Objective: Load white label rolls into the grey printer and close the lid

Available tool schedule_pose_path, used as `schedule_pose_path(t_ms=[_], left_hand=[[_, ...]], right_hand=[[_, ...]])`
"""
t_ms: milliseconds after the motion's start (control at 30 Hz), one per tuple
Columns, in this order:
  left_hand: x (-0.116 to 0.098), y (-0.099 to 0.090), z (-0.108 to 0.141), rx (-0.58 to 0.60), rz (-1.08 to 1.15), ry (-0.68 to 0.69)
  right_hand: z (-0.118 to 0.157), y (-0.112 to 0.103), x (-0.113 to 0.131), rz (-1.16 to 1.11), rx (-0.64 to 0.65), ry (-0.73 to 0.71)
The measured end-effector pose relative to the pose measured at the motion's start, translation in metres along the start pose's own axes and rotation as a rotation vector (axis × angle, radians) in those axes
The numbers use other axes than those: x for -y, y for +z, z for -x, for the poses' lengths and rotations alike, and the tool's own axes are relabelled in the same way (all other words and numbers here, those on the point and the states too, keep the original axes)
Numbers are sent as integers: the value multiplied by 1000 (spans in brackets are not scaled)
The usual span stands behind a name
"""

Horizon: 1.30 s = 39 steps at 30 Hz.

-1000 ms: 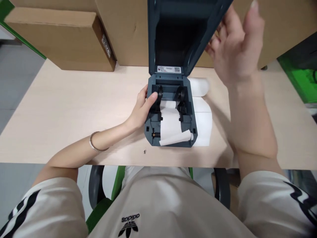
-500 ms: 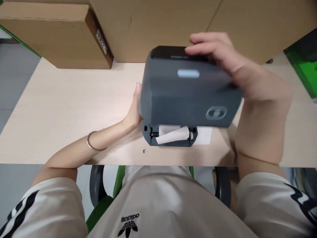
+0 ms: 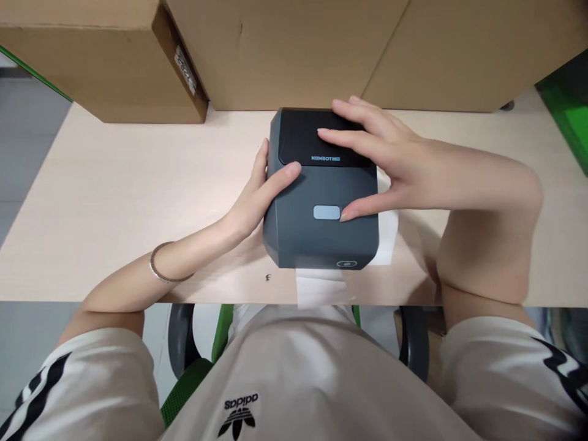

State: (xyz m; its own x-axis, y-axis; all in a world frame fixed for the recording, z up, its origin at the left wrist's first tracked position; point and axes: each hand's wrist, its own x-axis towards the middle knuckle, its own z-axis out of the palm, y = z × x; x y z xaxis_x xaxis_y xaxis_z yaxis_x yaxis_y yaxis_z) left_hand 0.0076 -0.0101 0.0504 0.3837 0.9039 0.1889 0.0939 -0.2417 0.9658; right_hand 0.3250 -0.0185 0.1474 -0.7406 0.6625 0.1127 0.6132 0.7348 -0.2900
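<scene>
A dark grey NIIMBOT printer (image 3: 298, 202) stands on the table with its lid down. White paper (image 3: 320, 286) comes out from under its near edge. My left hand (image 3: 263, 196) rests against the printer's left side, thumb on top and fingers apart. Across the right part of the lid lies my right hand (image 3: 381, 153), its fingers spread over the black panel and its thumb beside the light blue button (image 3: 326, 212). Another white sheet (image 3: 388, 236) shows beside the printer on the right.
A cardboard box (image 3: 92, 73) stands at the back left of the pale table (image 3: 114, 208). Larger cardboard (image 3: 285, 55) spans the back. A small dark mark (image 3: 268, 277) is near the front edge. A chair armrest (image 3: 181, 337) is below.
The printer's raised lid has come down and now covers the paper roll. My right hand moved down and left with it. My left thumb now lies on the lid. Paper shows at the front.
</scene>
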Motion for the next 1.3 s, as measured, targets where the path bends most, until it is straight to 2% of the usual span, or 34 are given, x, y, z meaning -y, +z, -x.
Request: schedule_pose_path(t_ms=[167, 333, 400, 767, 967, 1200, 1300], left_hand=[[19, -9, 1, -4, 69, -67], [11, -2, 1, -25, 72, -39], [7, -1, 0, -24, 72, -42], [16, -3, -4, -14, 71, -23], [14, -1, -4, -11, 78, -28], [10, 0, -4, -35, 97, -38], [12, 0, -4, -45, 98, -41]], right_hand=[[4, 16, 26, 123, -69, -27], [7, 48, 62, 129, -56, -35], [8, 58, 75, 150, -102, -23], [14, 68, 130, 242, -137, 105], [9, 80, 138, 293, -213, 149], [18, 68, 129, 268, -105, 47], [19, 67, 130, 249, -103, 46]])
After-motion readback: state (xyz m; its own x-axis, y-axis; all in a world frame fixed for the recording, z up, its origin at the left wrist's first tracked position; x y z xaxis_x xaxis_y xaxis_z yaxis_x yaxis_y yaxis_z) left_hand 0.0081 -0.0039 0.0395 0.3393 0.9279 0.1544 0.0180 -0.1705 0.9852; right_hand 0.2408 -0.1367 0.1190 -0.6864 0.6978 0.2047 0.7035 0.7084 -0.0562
